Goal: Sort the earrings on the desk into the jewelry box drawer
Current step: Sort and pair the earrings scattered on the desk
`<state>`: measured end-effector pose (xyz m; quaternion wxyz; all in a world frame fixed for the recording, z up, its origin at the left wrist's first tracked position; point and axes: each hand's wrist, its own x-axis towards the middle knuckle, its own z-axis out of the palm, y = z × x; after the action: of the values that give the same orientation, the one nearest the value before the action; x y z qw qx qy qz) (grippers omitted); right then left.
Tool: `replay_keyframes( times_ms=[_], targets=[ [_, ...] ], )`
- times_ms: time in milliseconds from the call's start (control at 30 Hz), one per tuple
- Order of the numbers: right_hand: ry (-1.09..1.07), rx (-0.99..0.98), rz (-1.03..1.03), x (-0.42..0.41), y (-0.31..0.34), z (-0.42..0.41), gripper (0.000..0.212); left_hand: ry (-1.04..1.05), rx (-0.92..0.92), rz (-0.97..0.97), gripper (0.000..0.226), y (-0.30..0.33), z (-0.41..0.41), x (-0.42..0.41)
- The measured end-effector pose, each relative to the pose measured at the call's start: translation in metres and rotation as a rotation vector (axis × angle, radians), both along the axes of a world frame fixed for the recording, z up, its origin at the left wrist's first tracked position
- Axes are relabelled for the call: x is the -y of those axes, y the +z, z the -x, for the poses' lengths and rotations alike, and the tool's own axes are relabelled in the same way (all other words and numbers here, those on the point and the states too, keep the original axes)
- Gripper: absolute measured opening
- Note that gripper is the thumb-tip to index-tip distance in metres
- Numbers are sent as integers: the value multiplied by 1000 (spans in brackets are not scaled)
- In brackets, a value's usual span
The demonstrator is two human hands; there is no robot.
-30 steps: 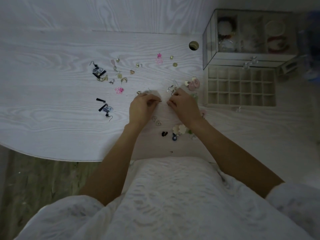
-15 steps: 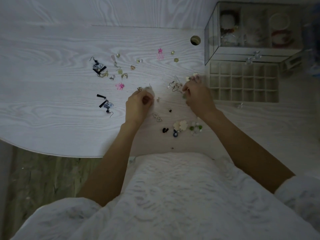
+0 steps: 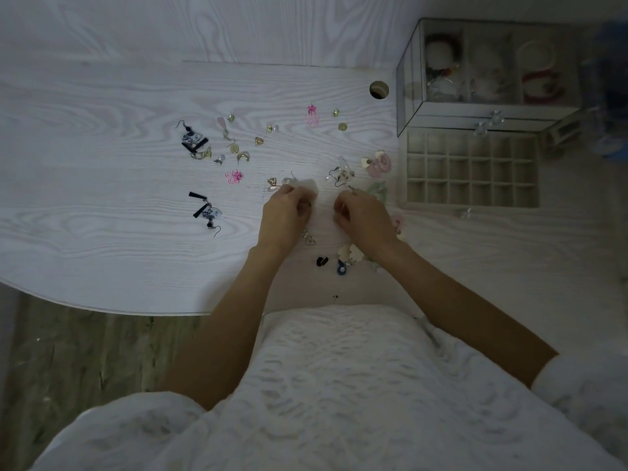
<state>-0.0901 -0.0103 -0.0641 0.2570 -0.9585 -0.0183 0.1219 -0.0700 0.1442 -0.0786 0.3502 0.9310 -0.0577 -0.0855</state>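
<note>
Drawer (image 3: 470, 171) compartments look empty; earrings (image 3: 234, 176) lie scattered on counter (image 3: 102, 198). Sorting barely begun. Left hand (image 3: 285, 212) grip pinches pale earring; right hand (image 3: 365, 217) curled, contents unclear.

Both hands rest curled at the middle of the worktop (image 3: 102, 205), the left hand (image 3: 285, 215) pinching a pale earring (image 3: 307, 186), the right hand (image 3: 365, 220) just beside it. Loose earrings (image 3: 234, 176) scatter toward ten o'clock. The open drawer (image 3: 470, 171) sits at two o'clock, its compartments bare.

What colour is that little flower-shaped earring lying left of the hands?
Bright pink, a thin wire outline of a flower earring. The head view shows it best.
</note>
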Motion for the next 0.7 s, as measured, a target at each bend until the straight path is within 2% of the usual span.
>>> replay_keyframes(
  times_ms=[300, 600, 700],
  targets=[
    [-222, -73, -69, 7, -1, 2, 24, -47, -37, 61, 27, 2, 7, 26],
    [-218, -61, -151, 2, 2, 2, 25, 30, -79, 181, 30, 6, 21, 37],
    [-180, -75, -102, 6, 6, 2, 26, 10, -147, 224, 29, 11, 24, 30]
  ],
)
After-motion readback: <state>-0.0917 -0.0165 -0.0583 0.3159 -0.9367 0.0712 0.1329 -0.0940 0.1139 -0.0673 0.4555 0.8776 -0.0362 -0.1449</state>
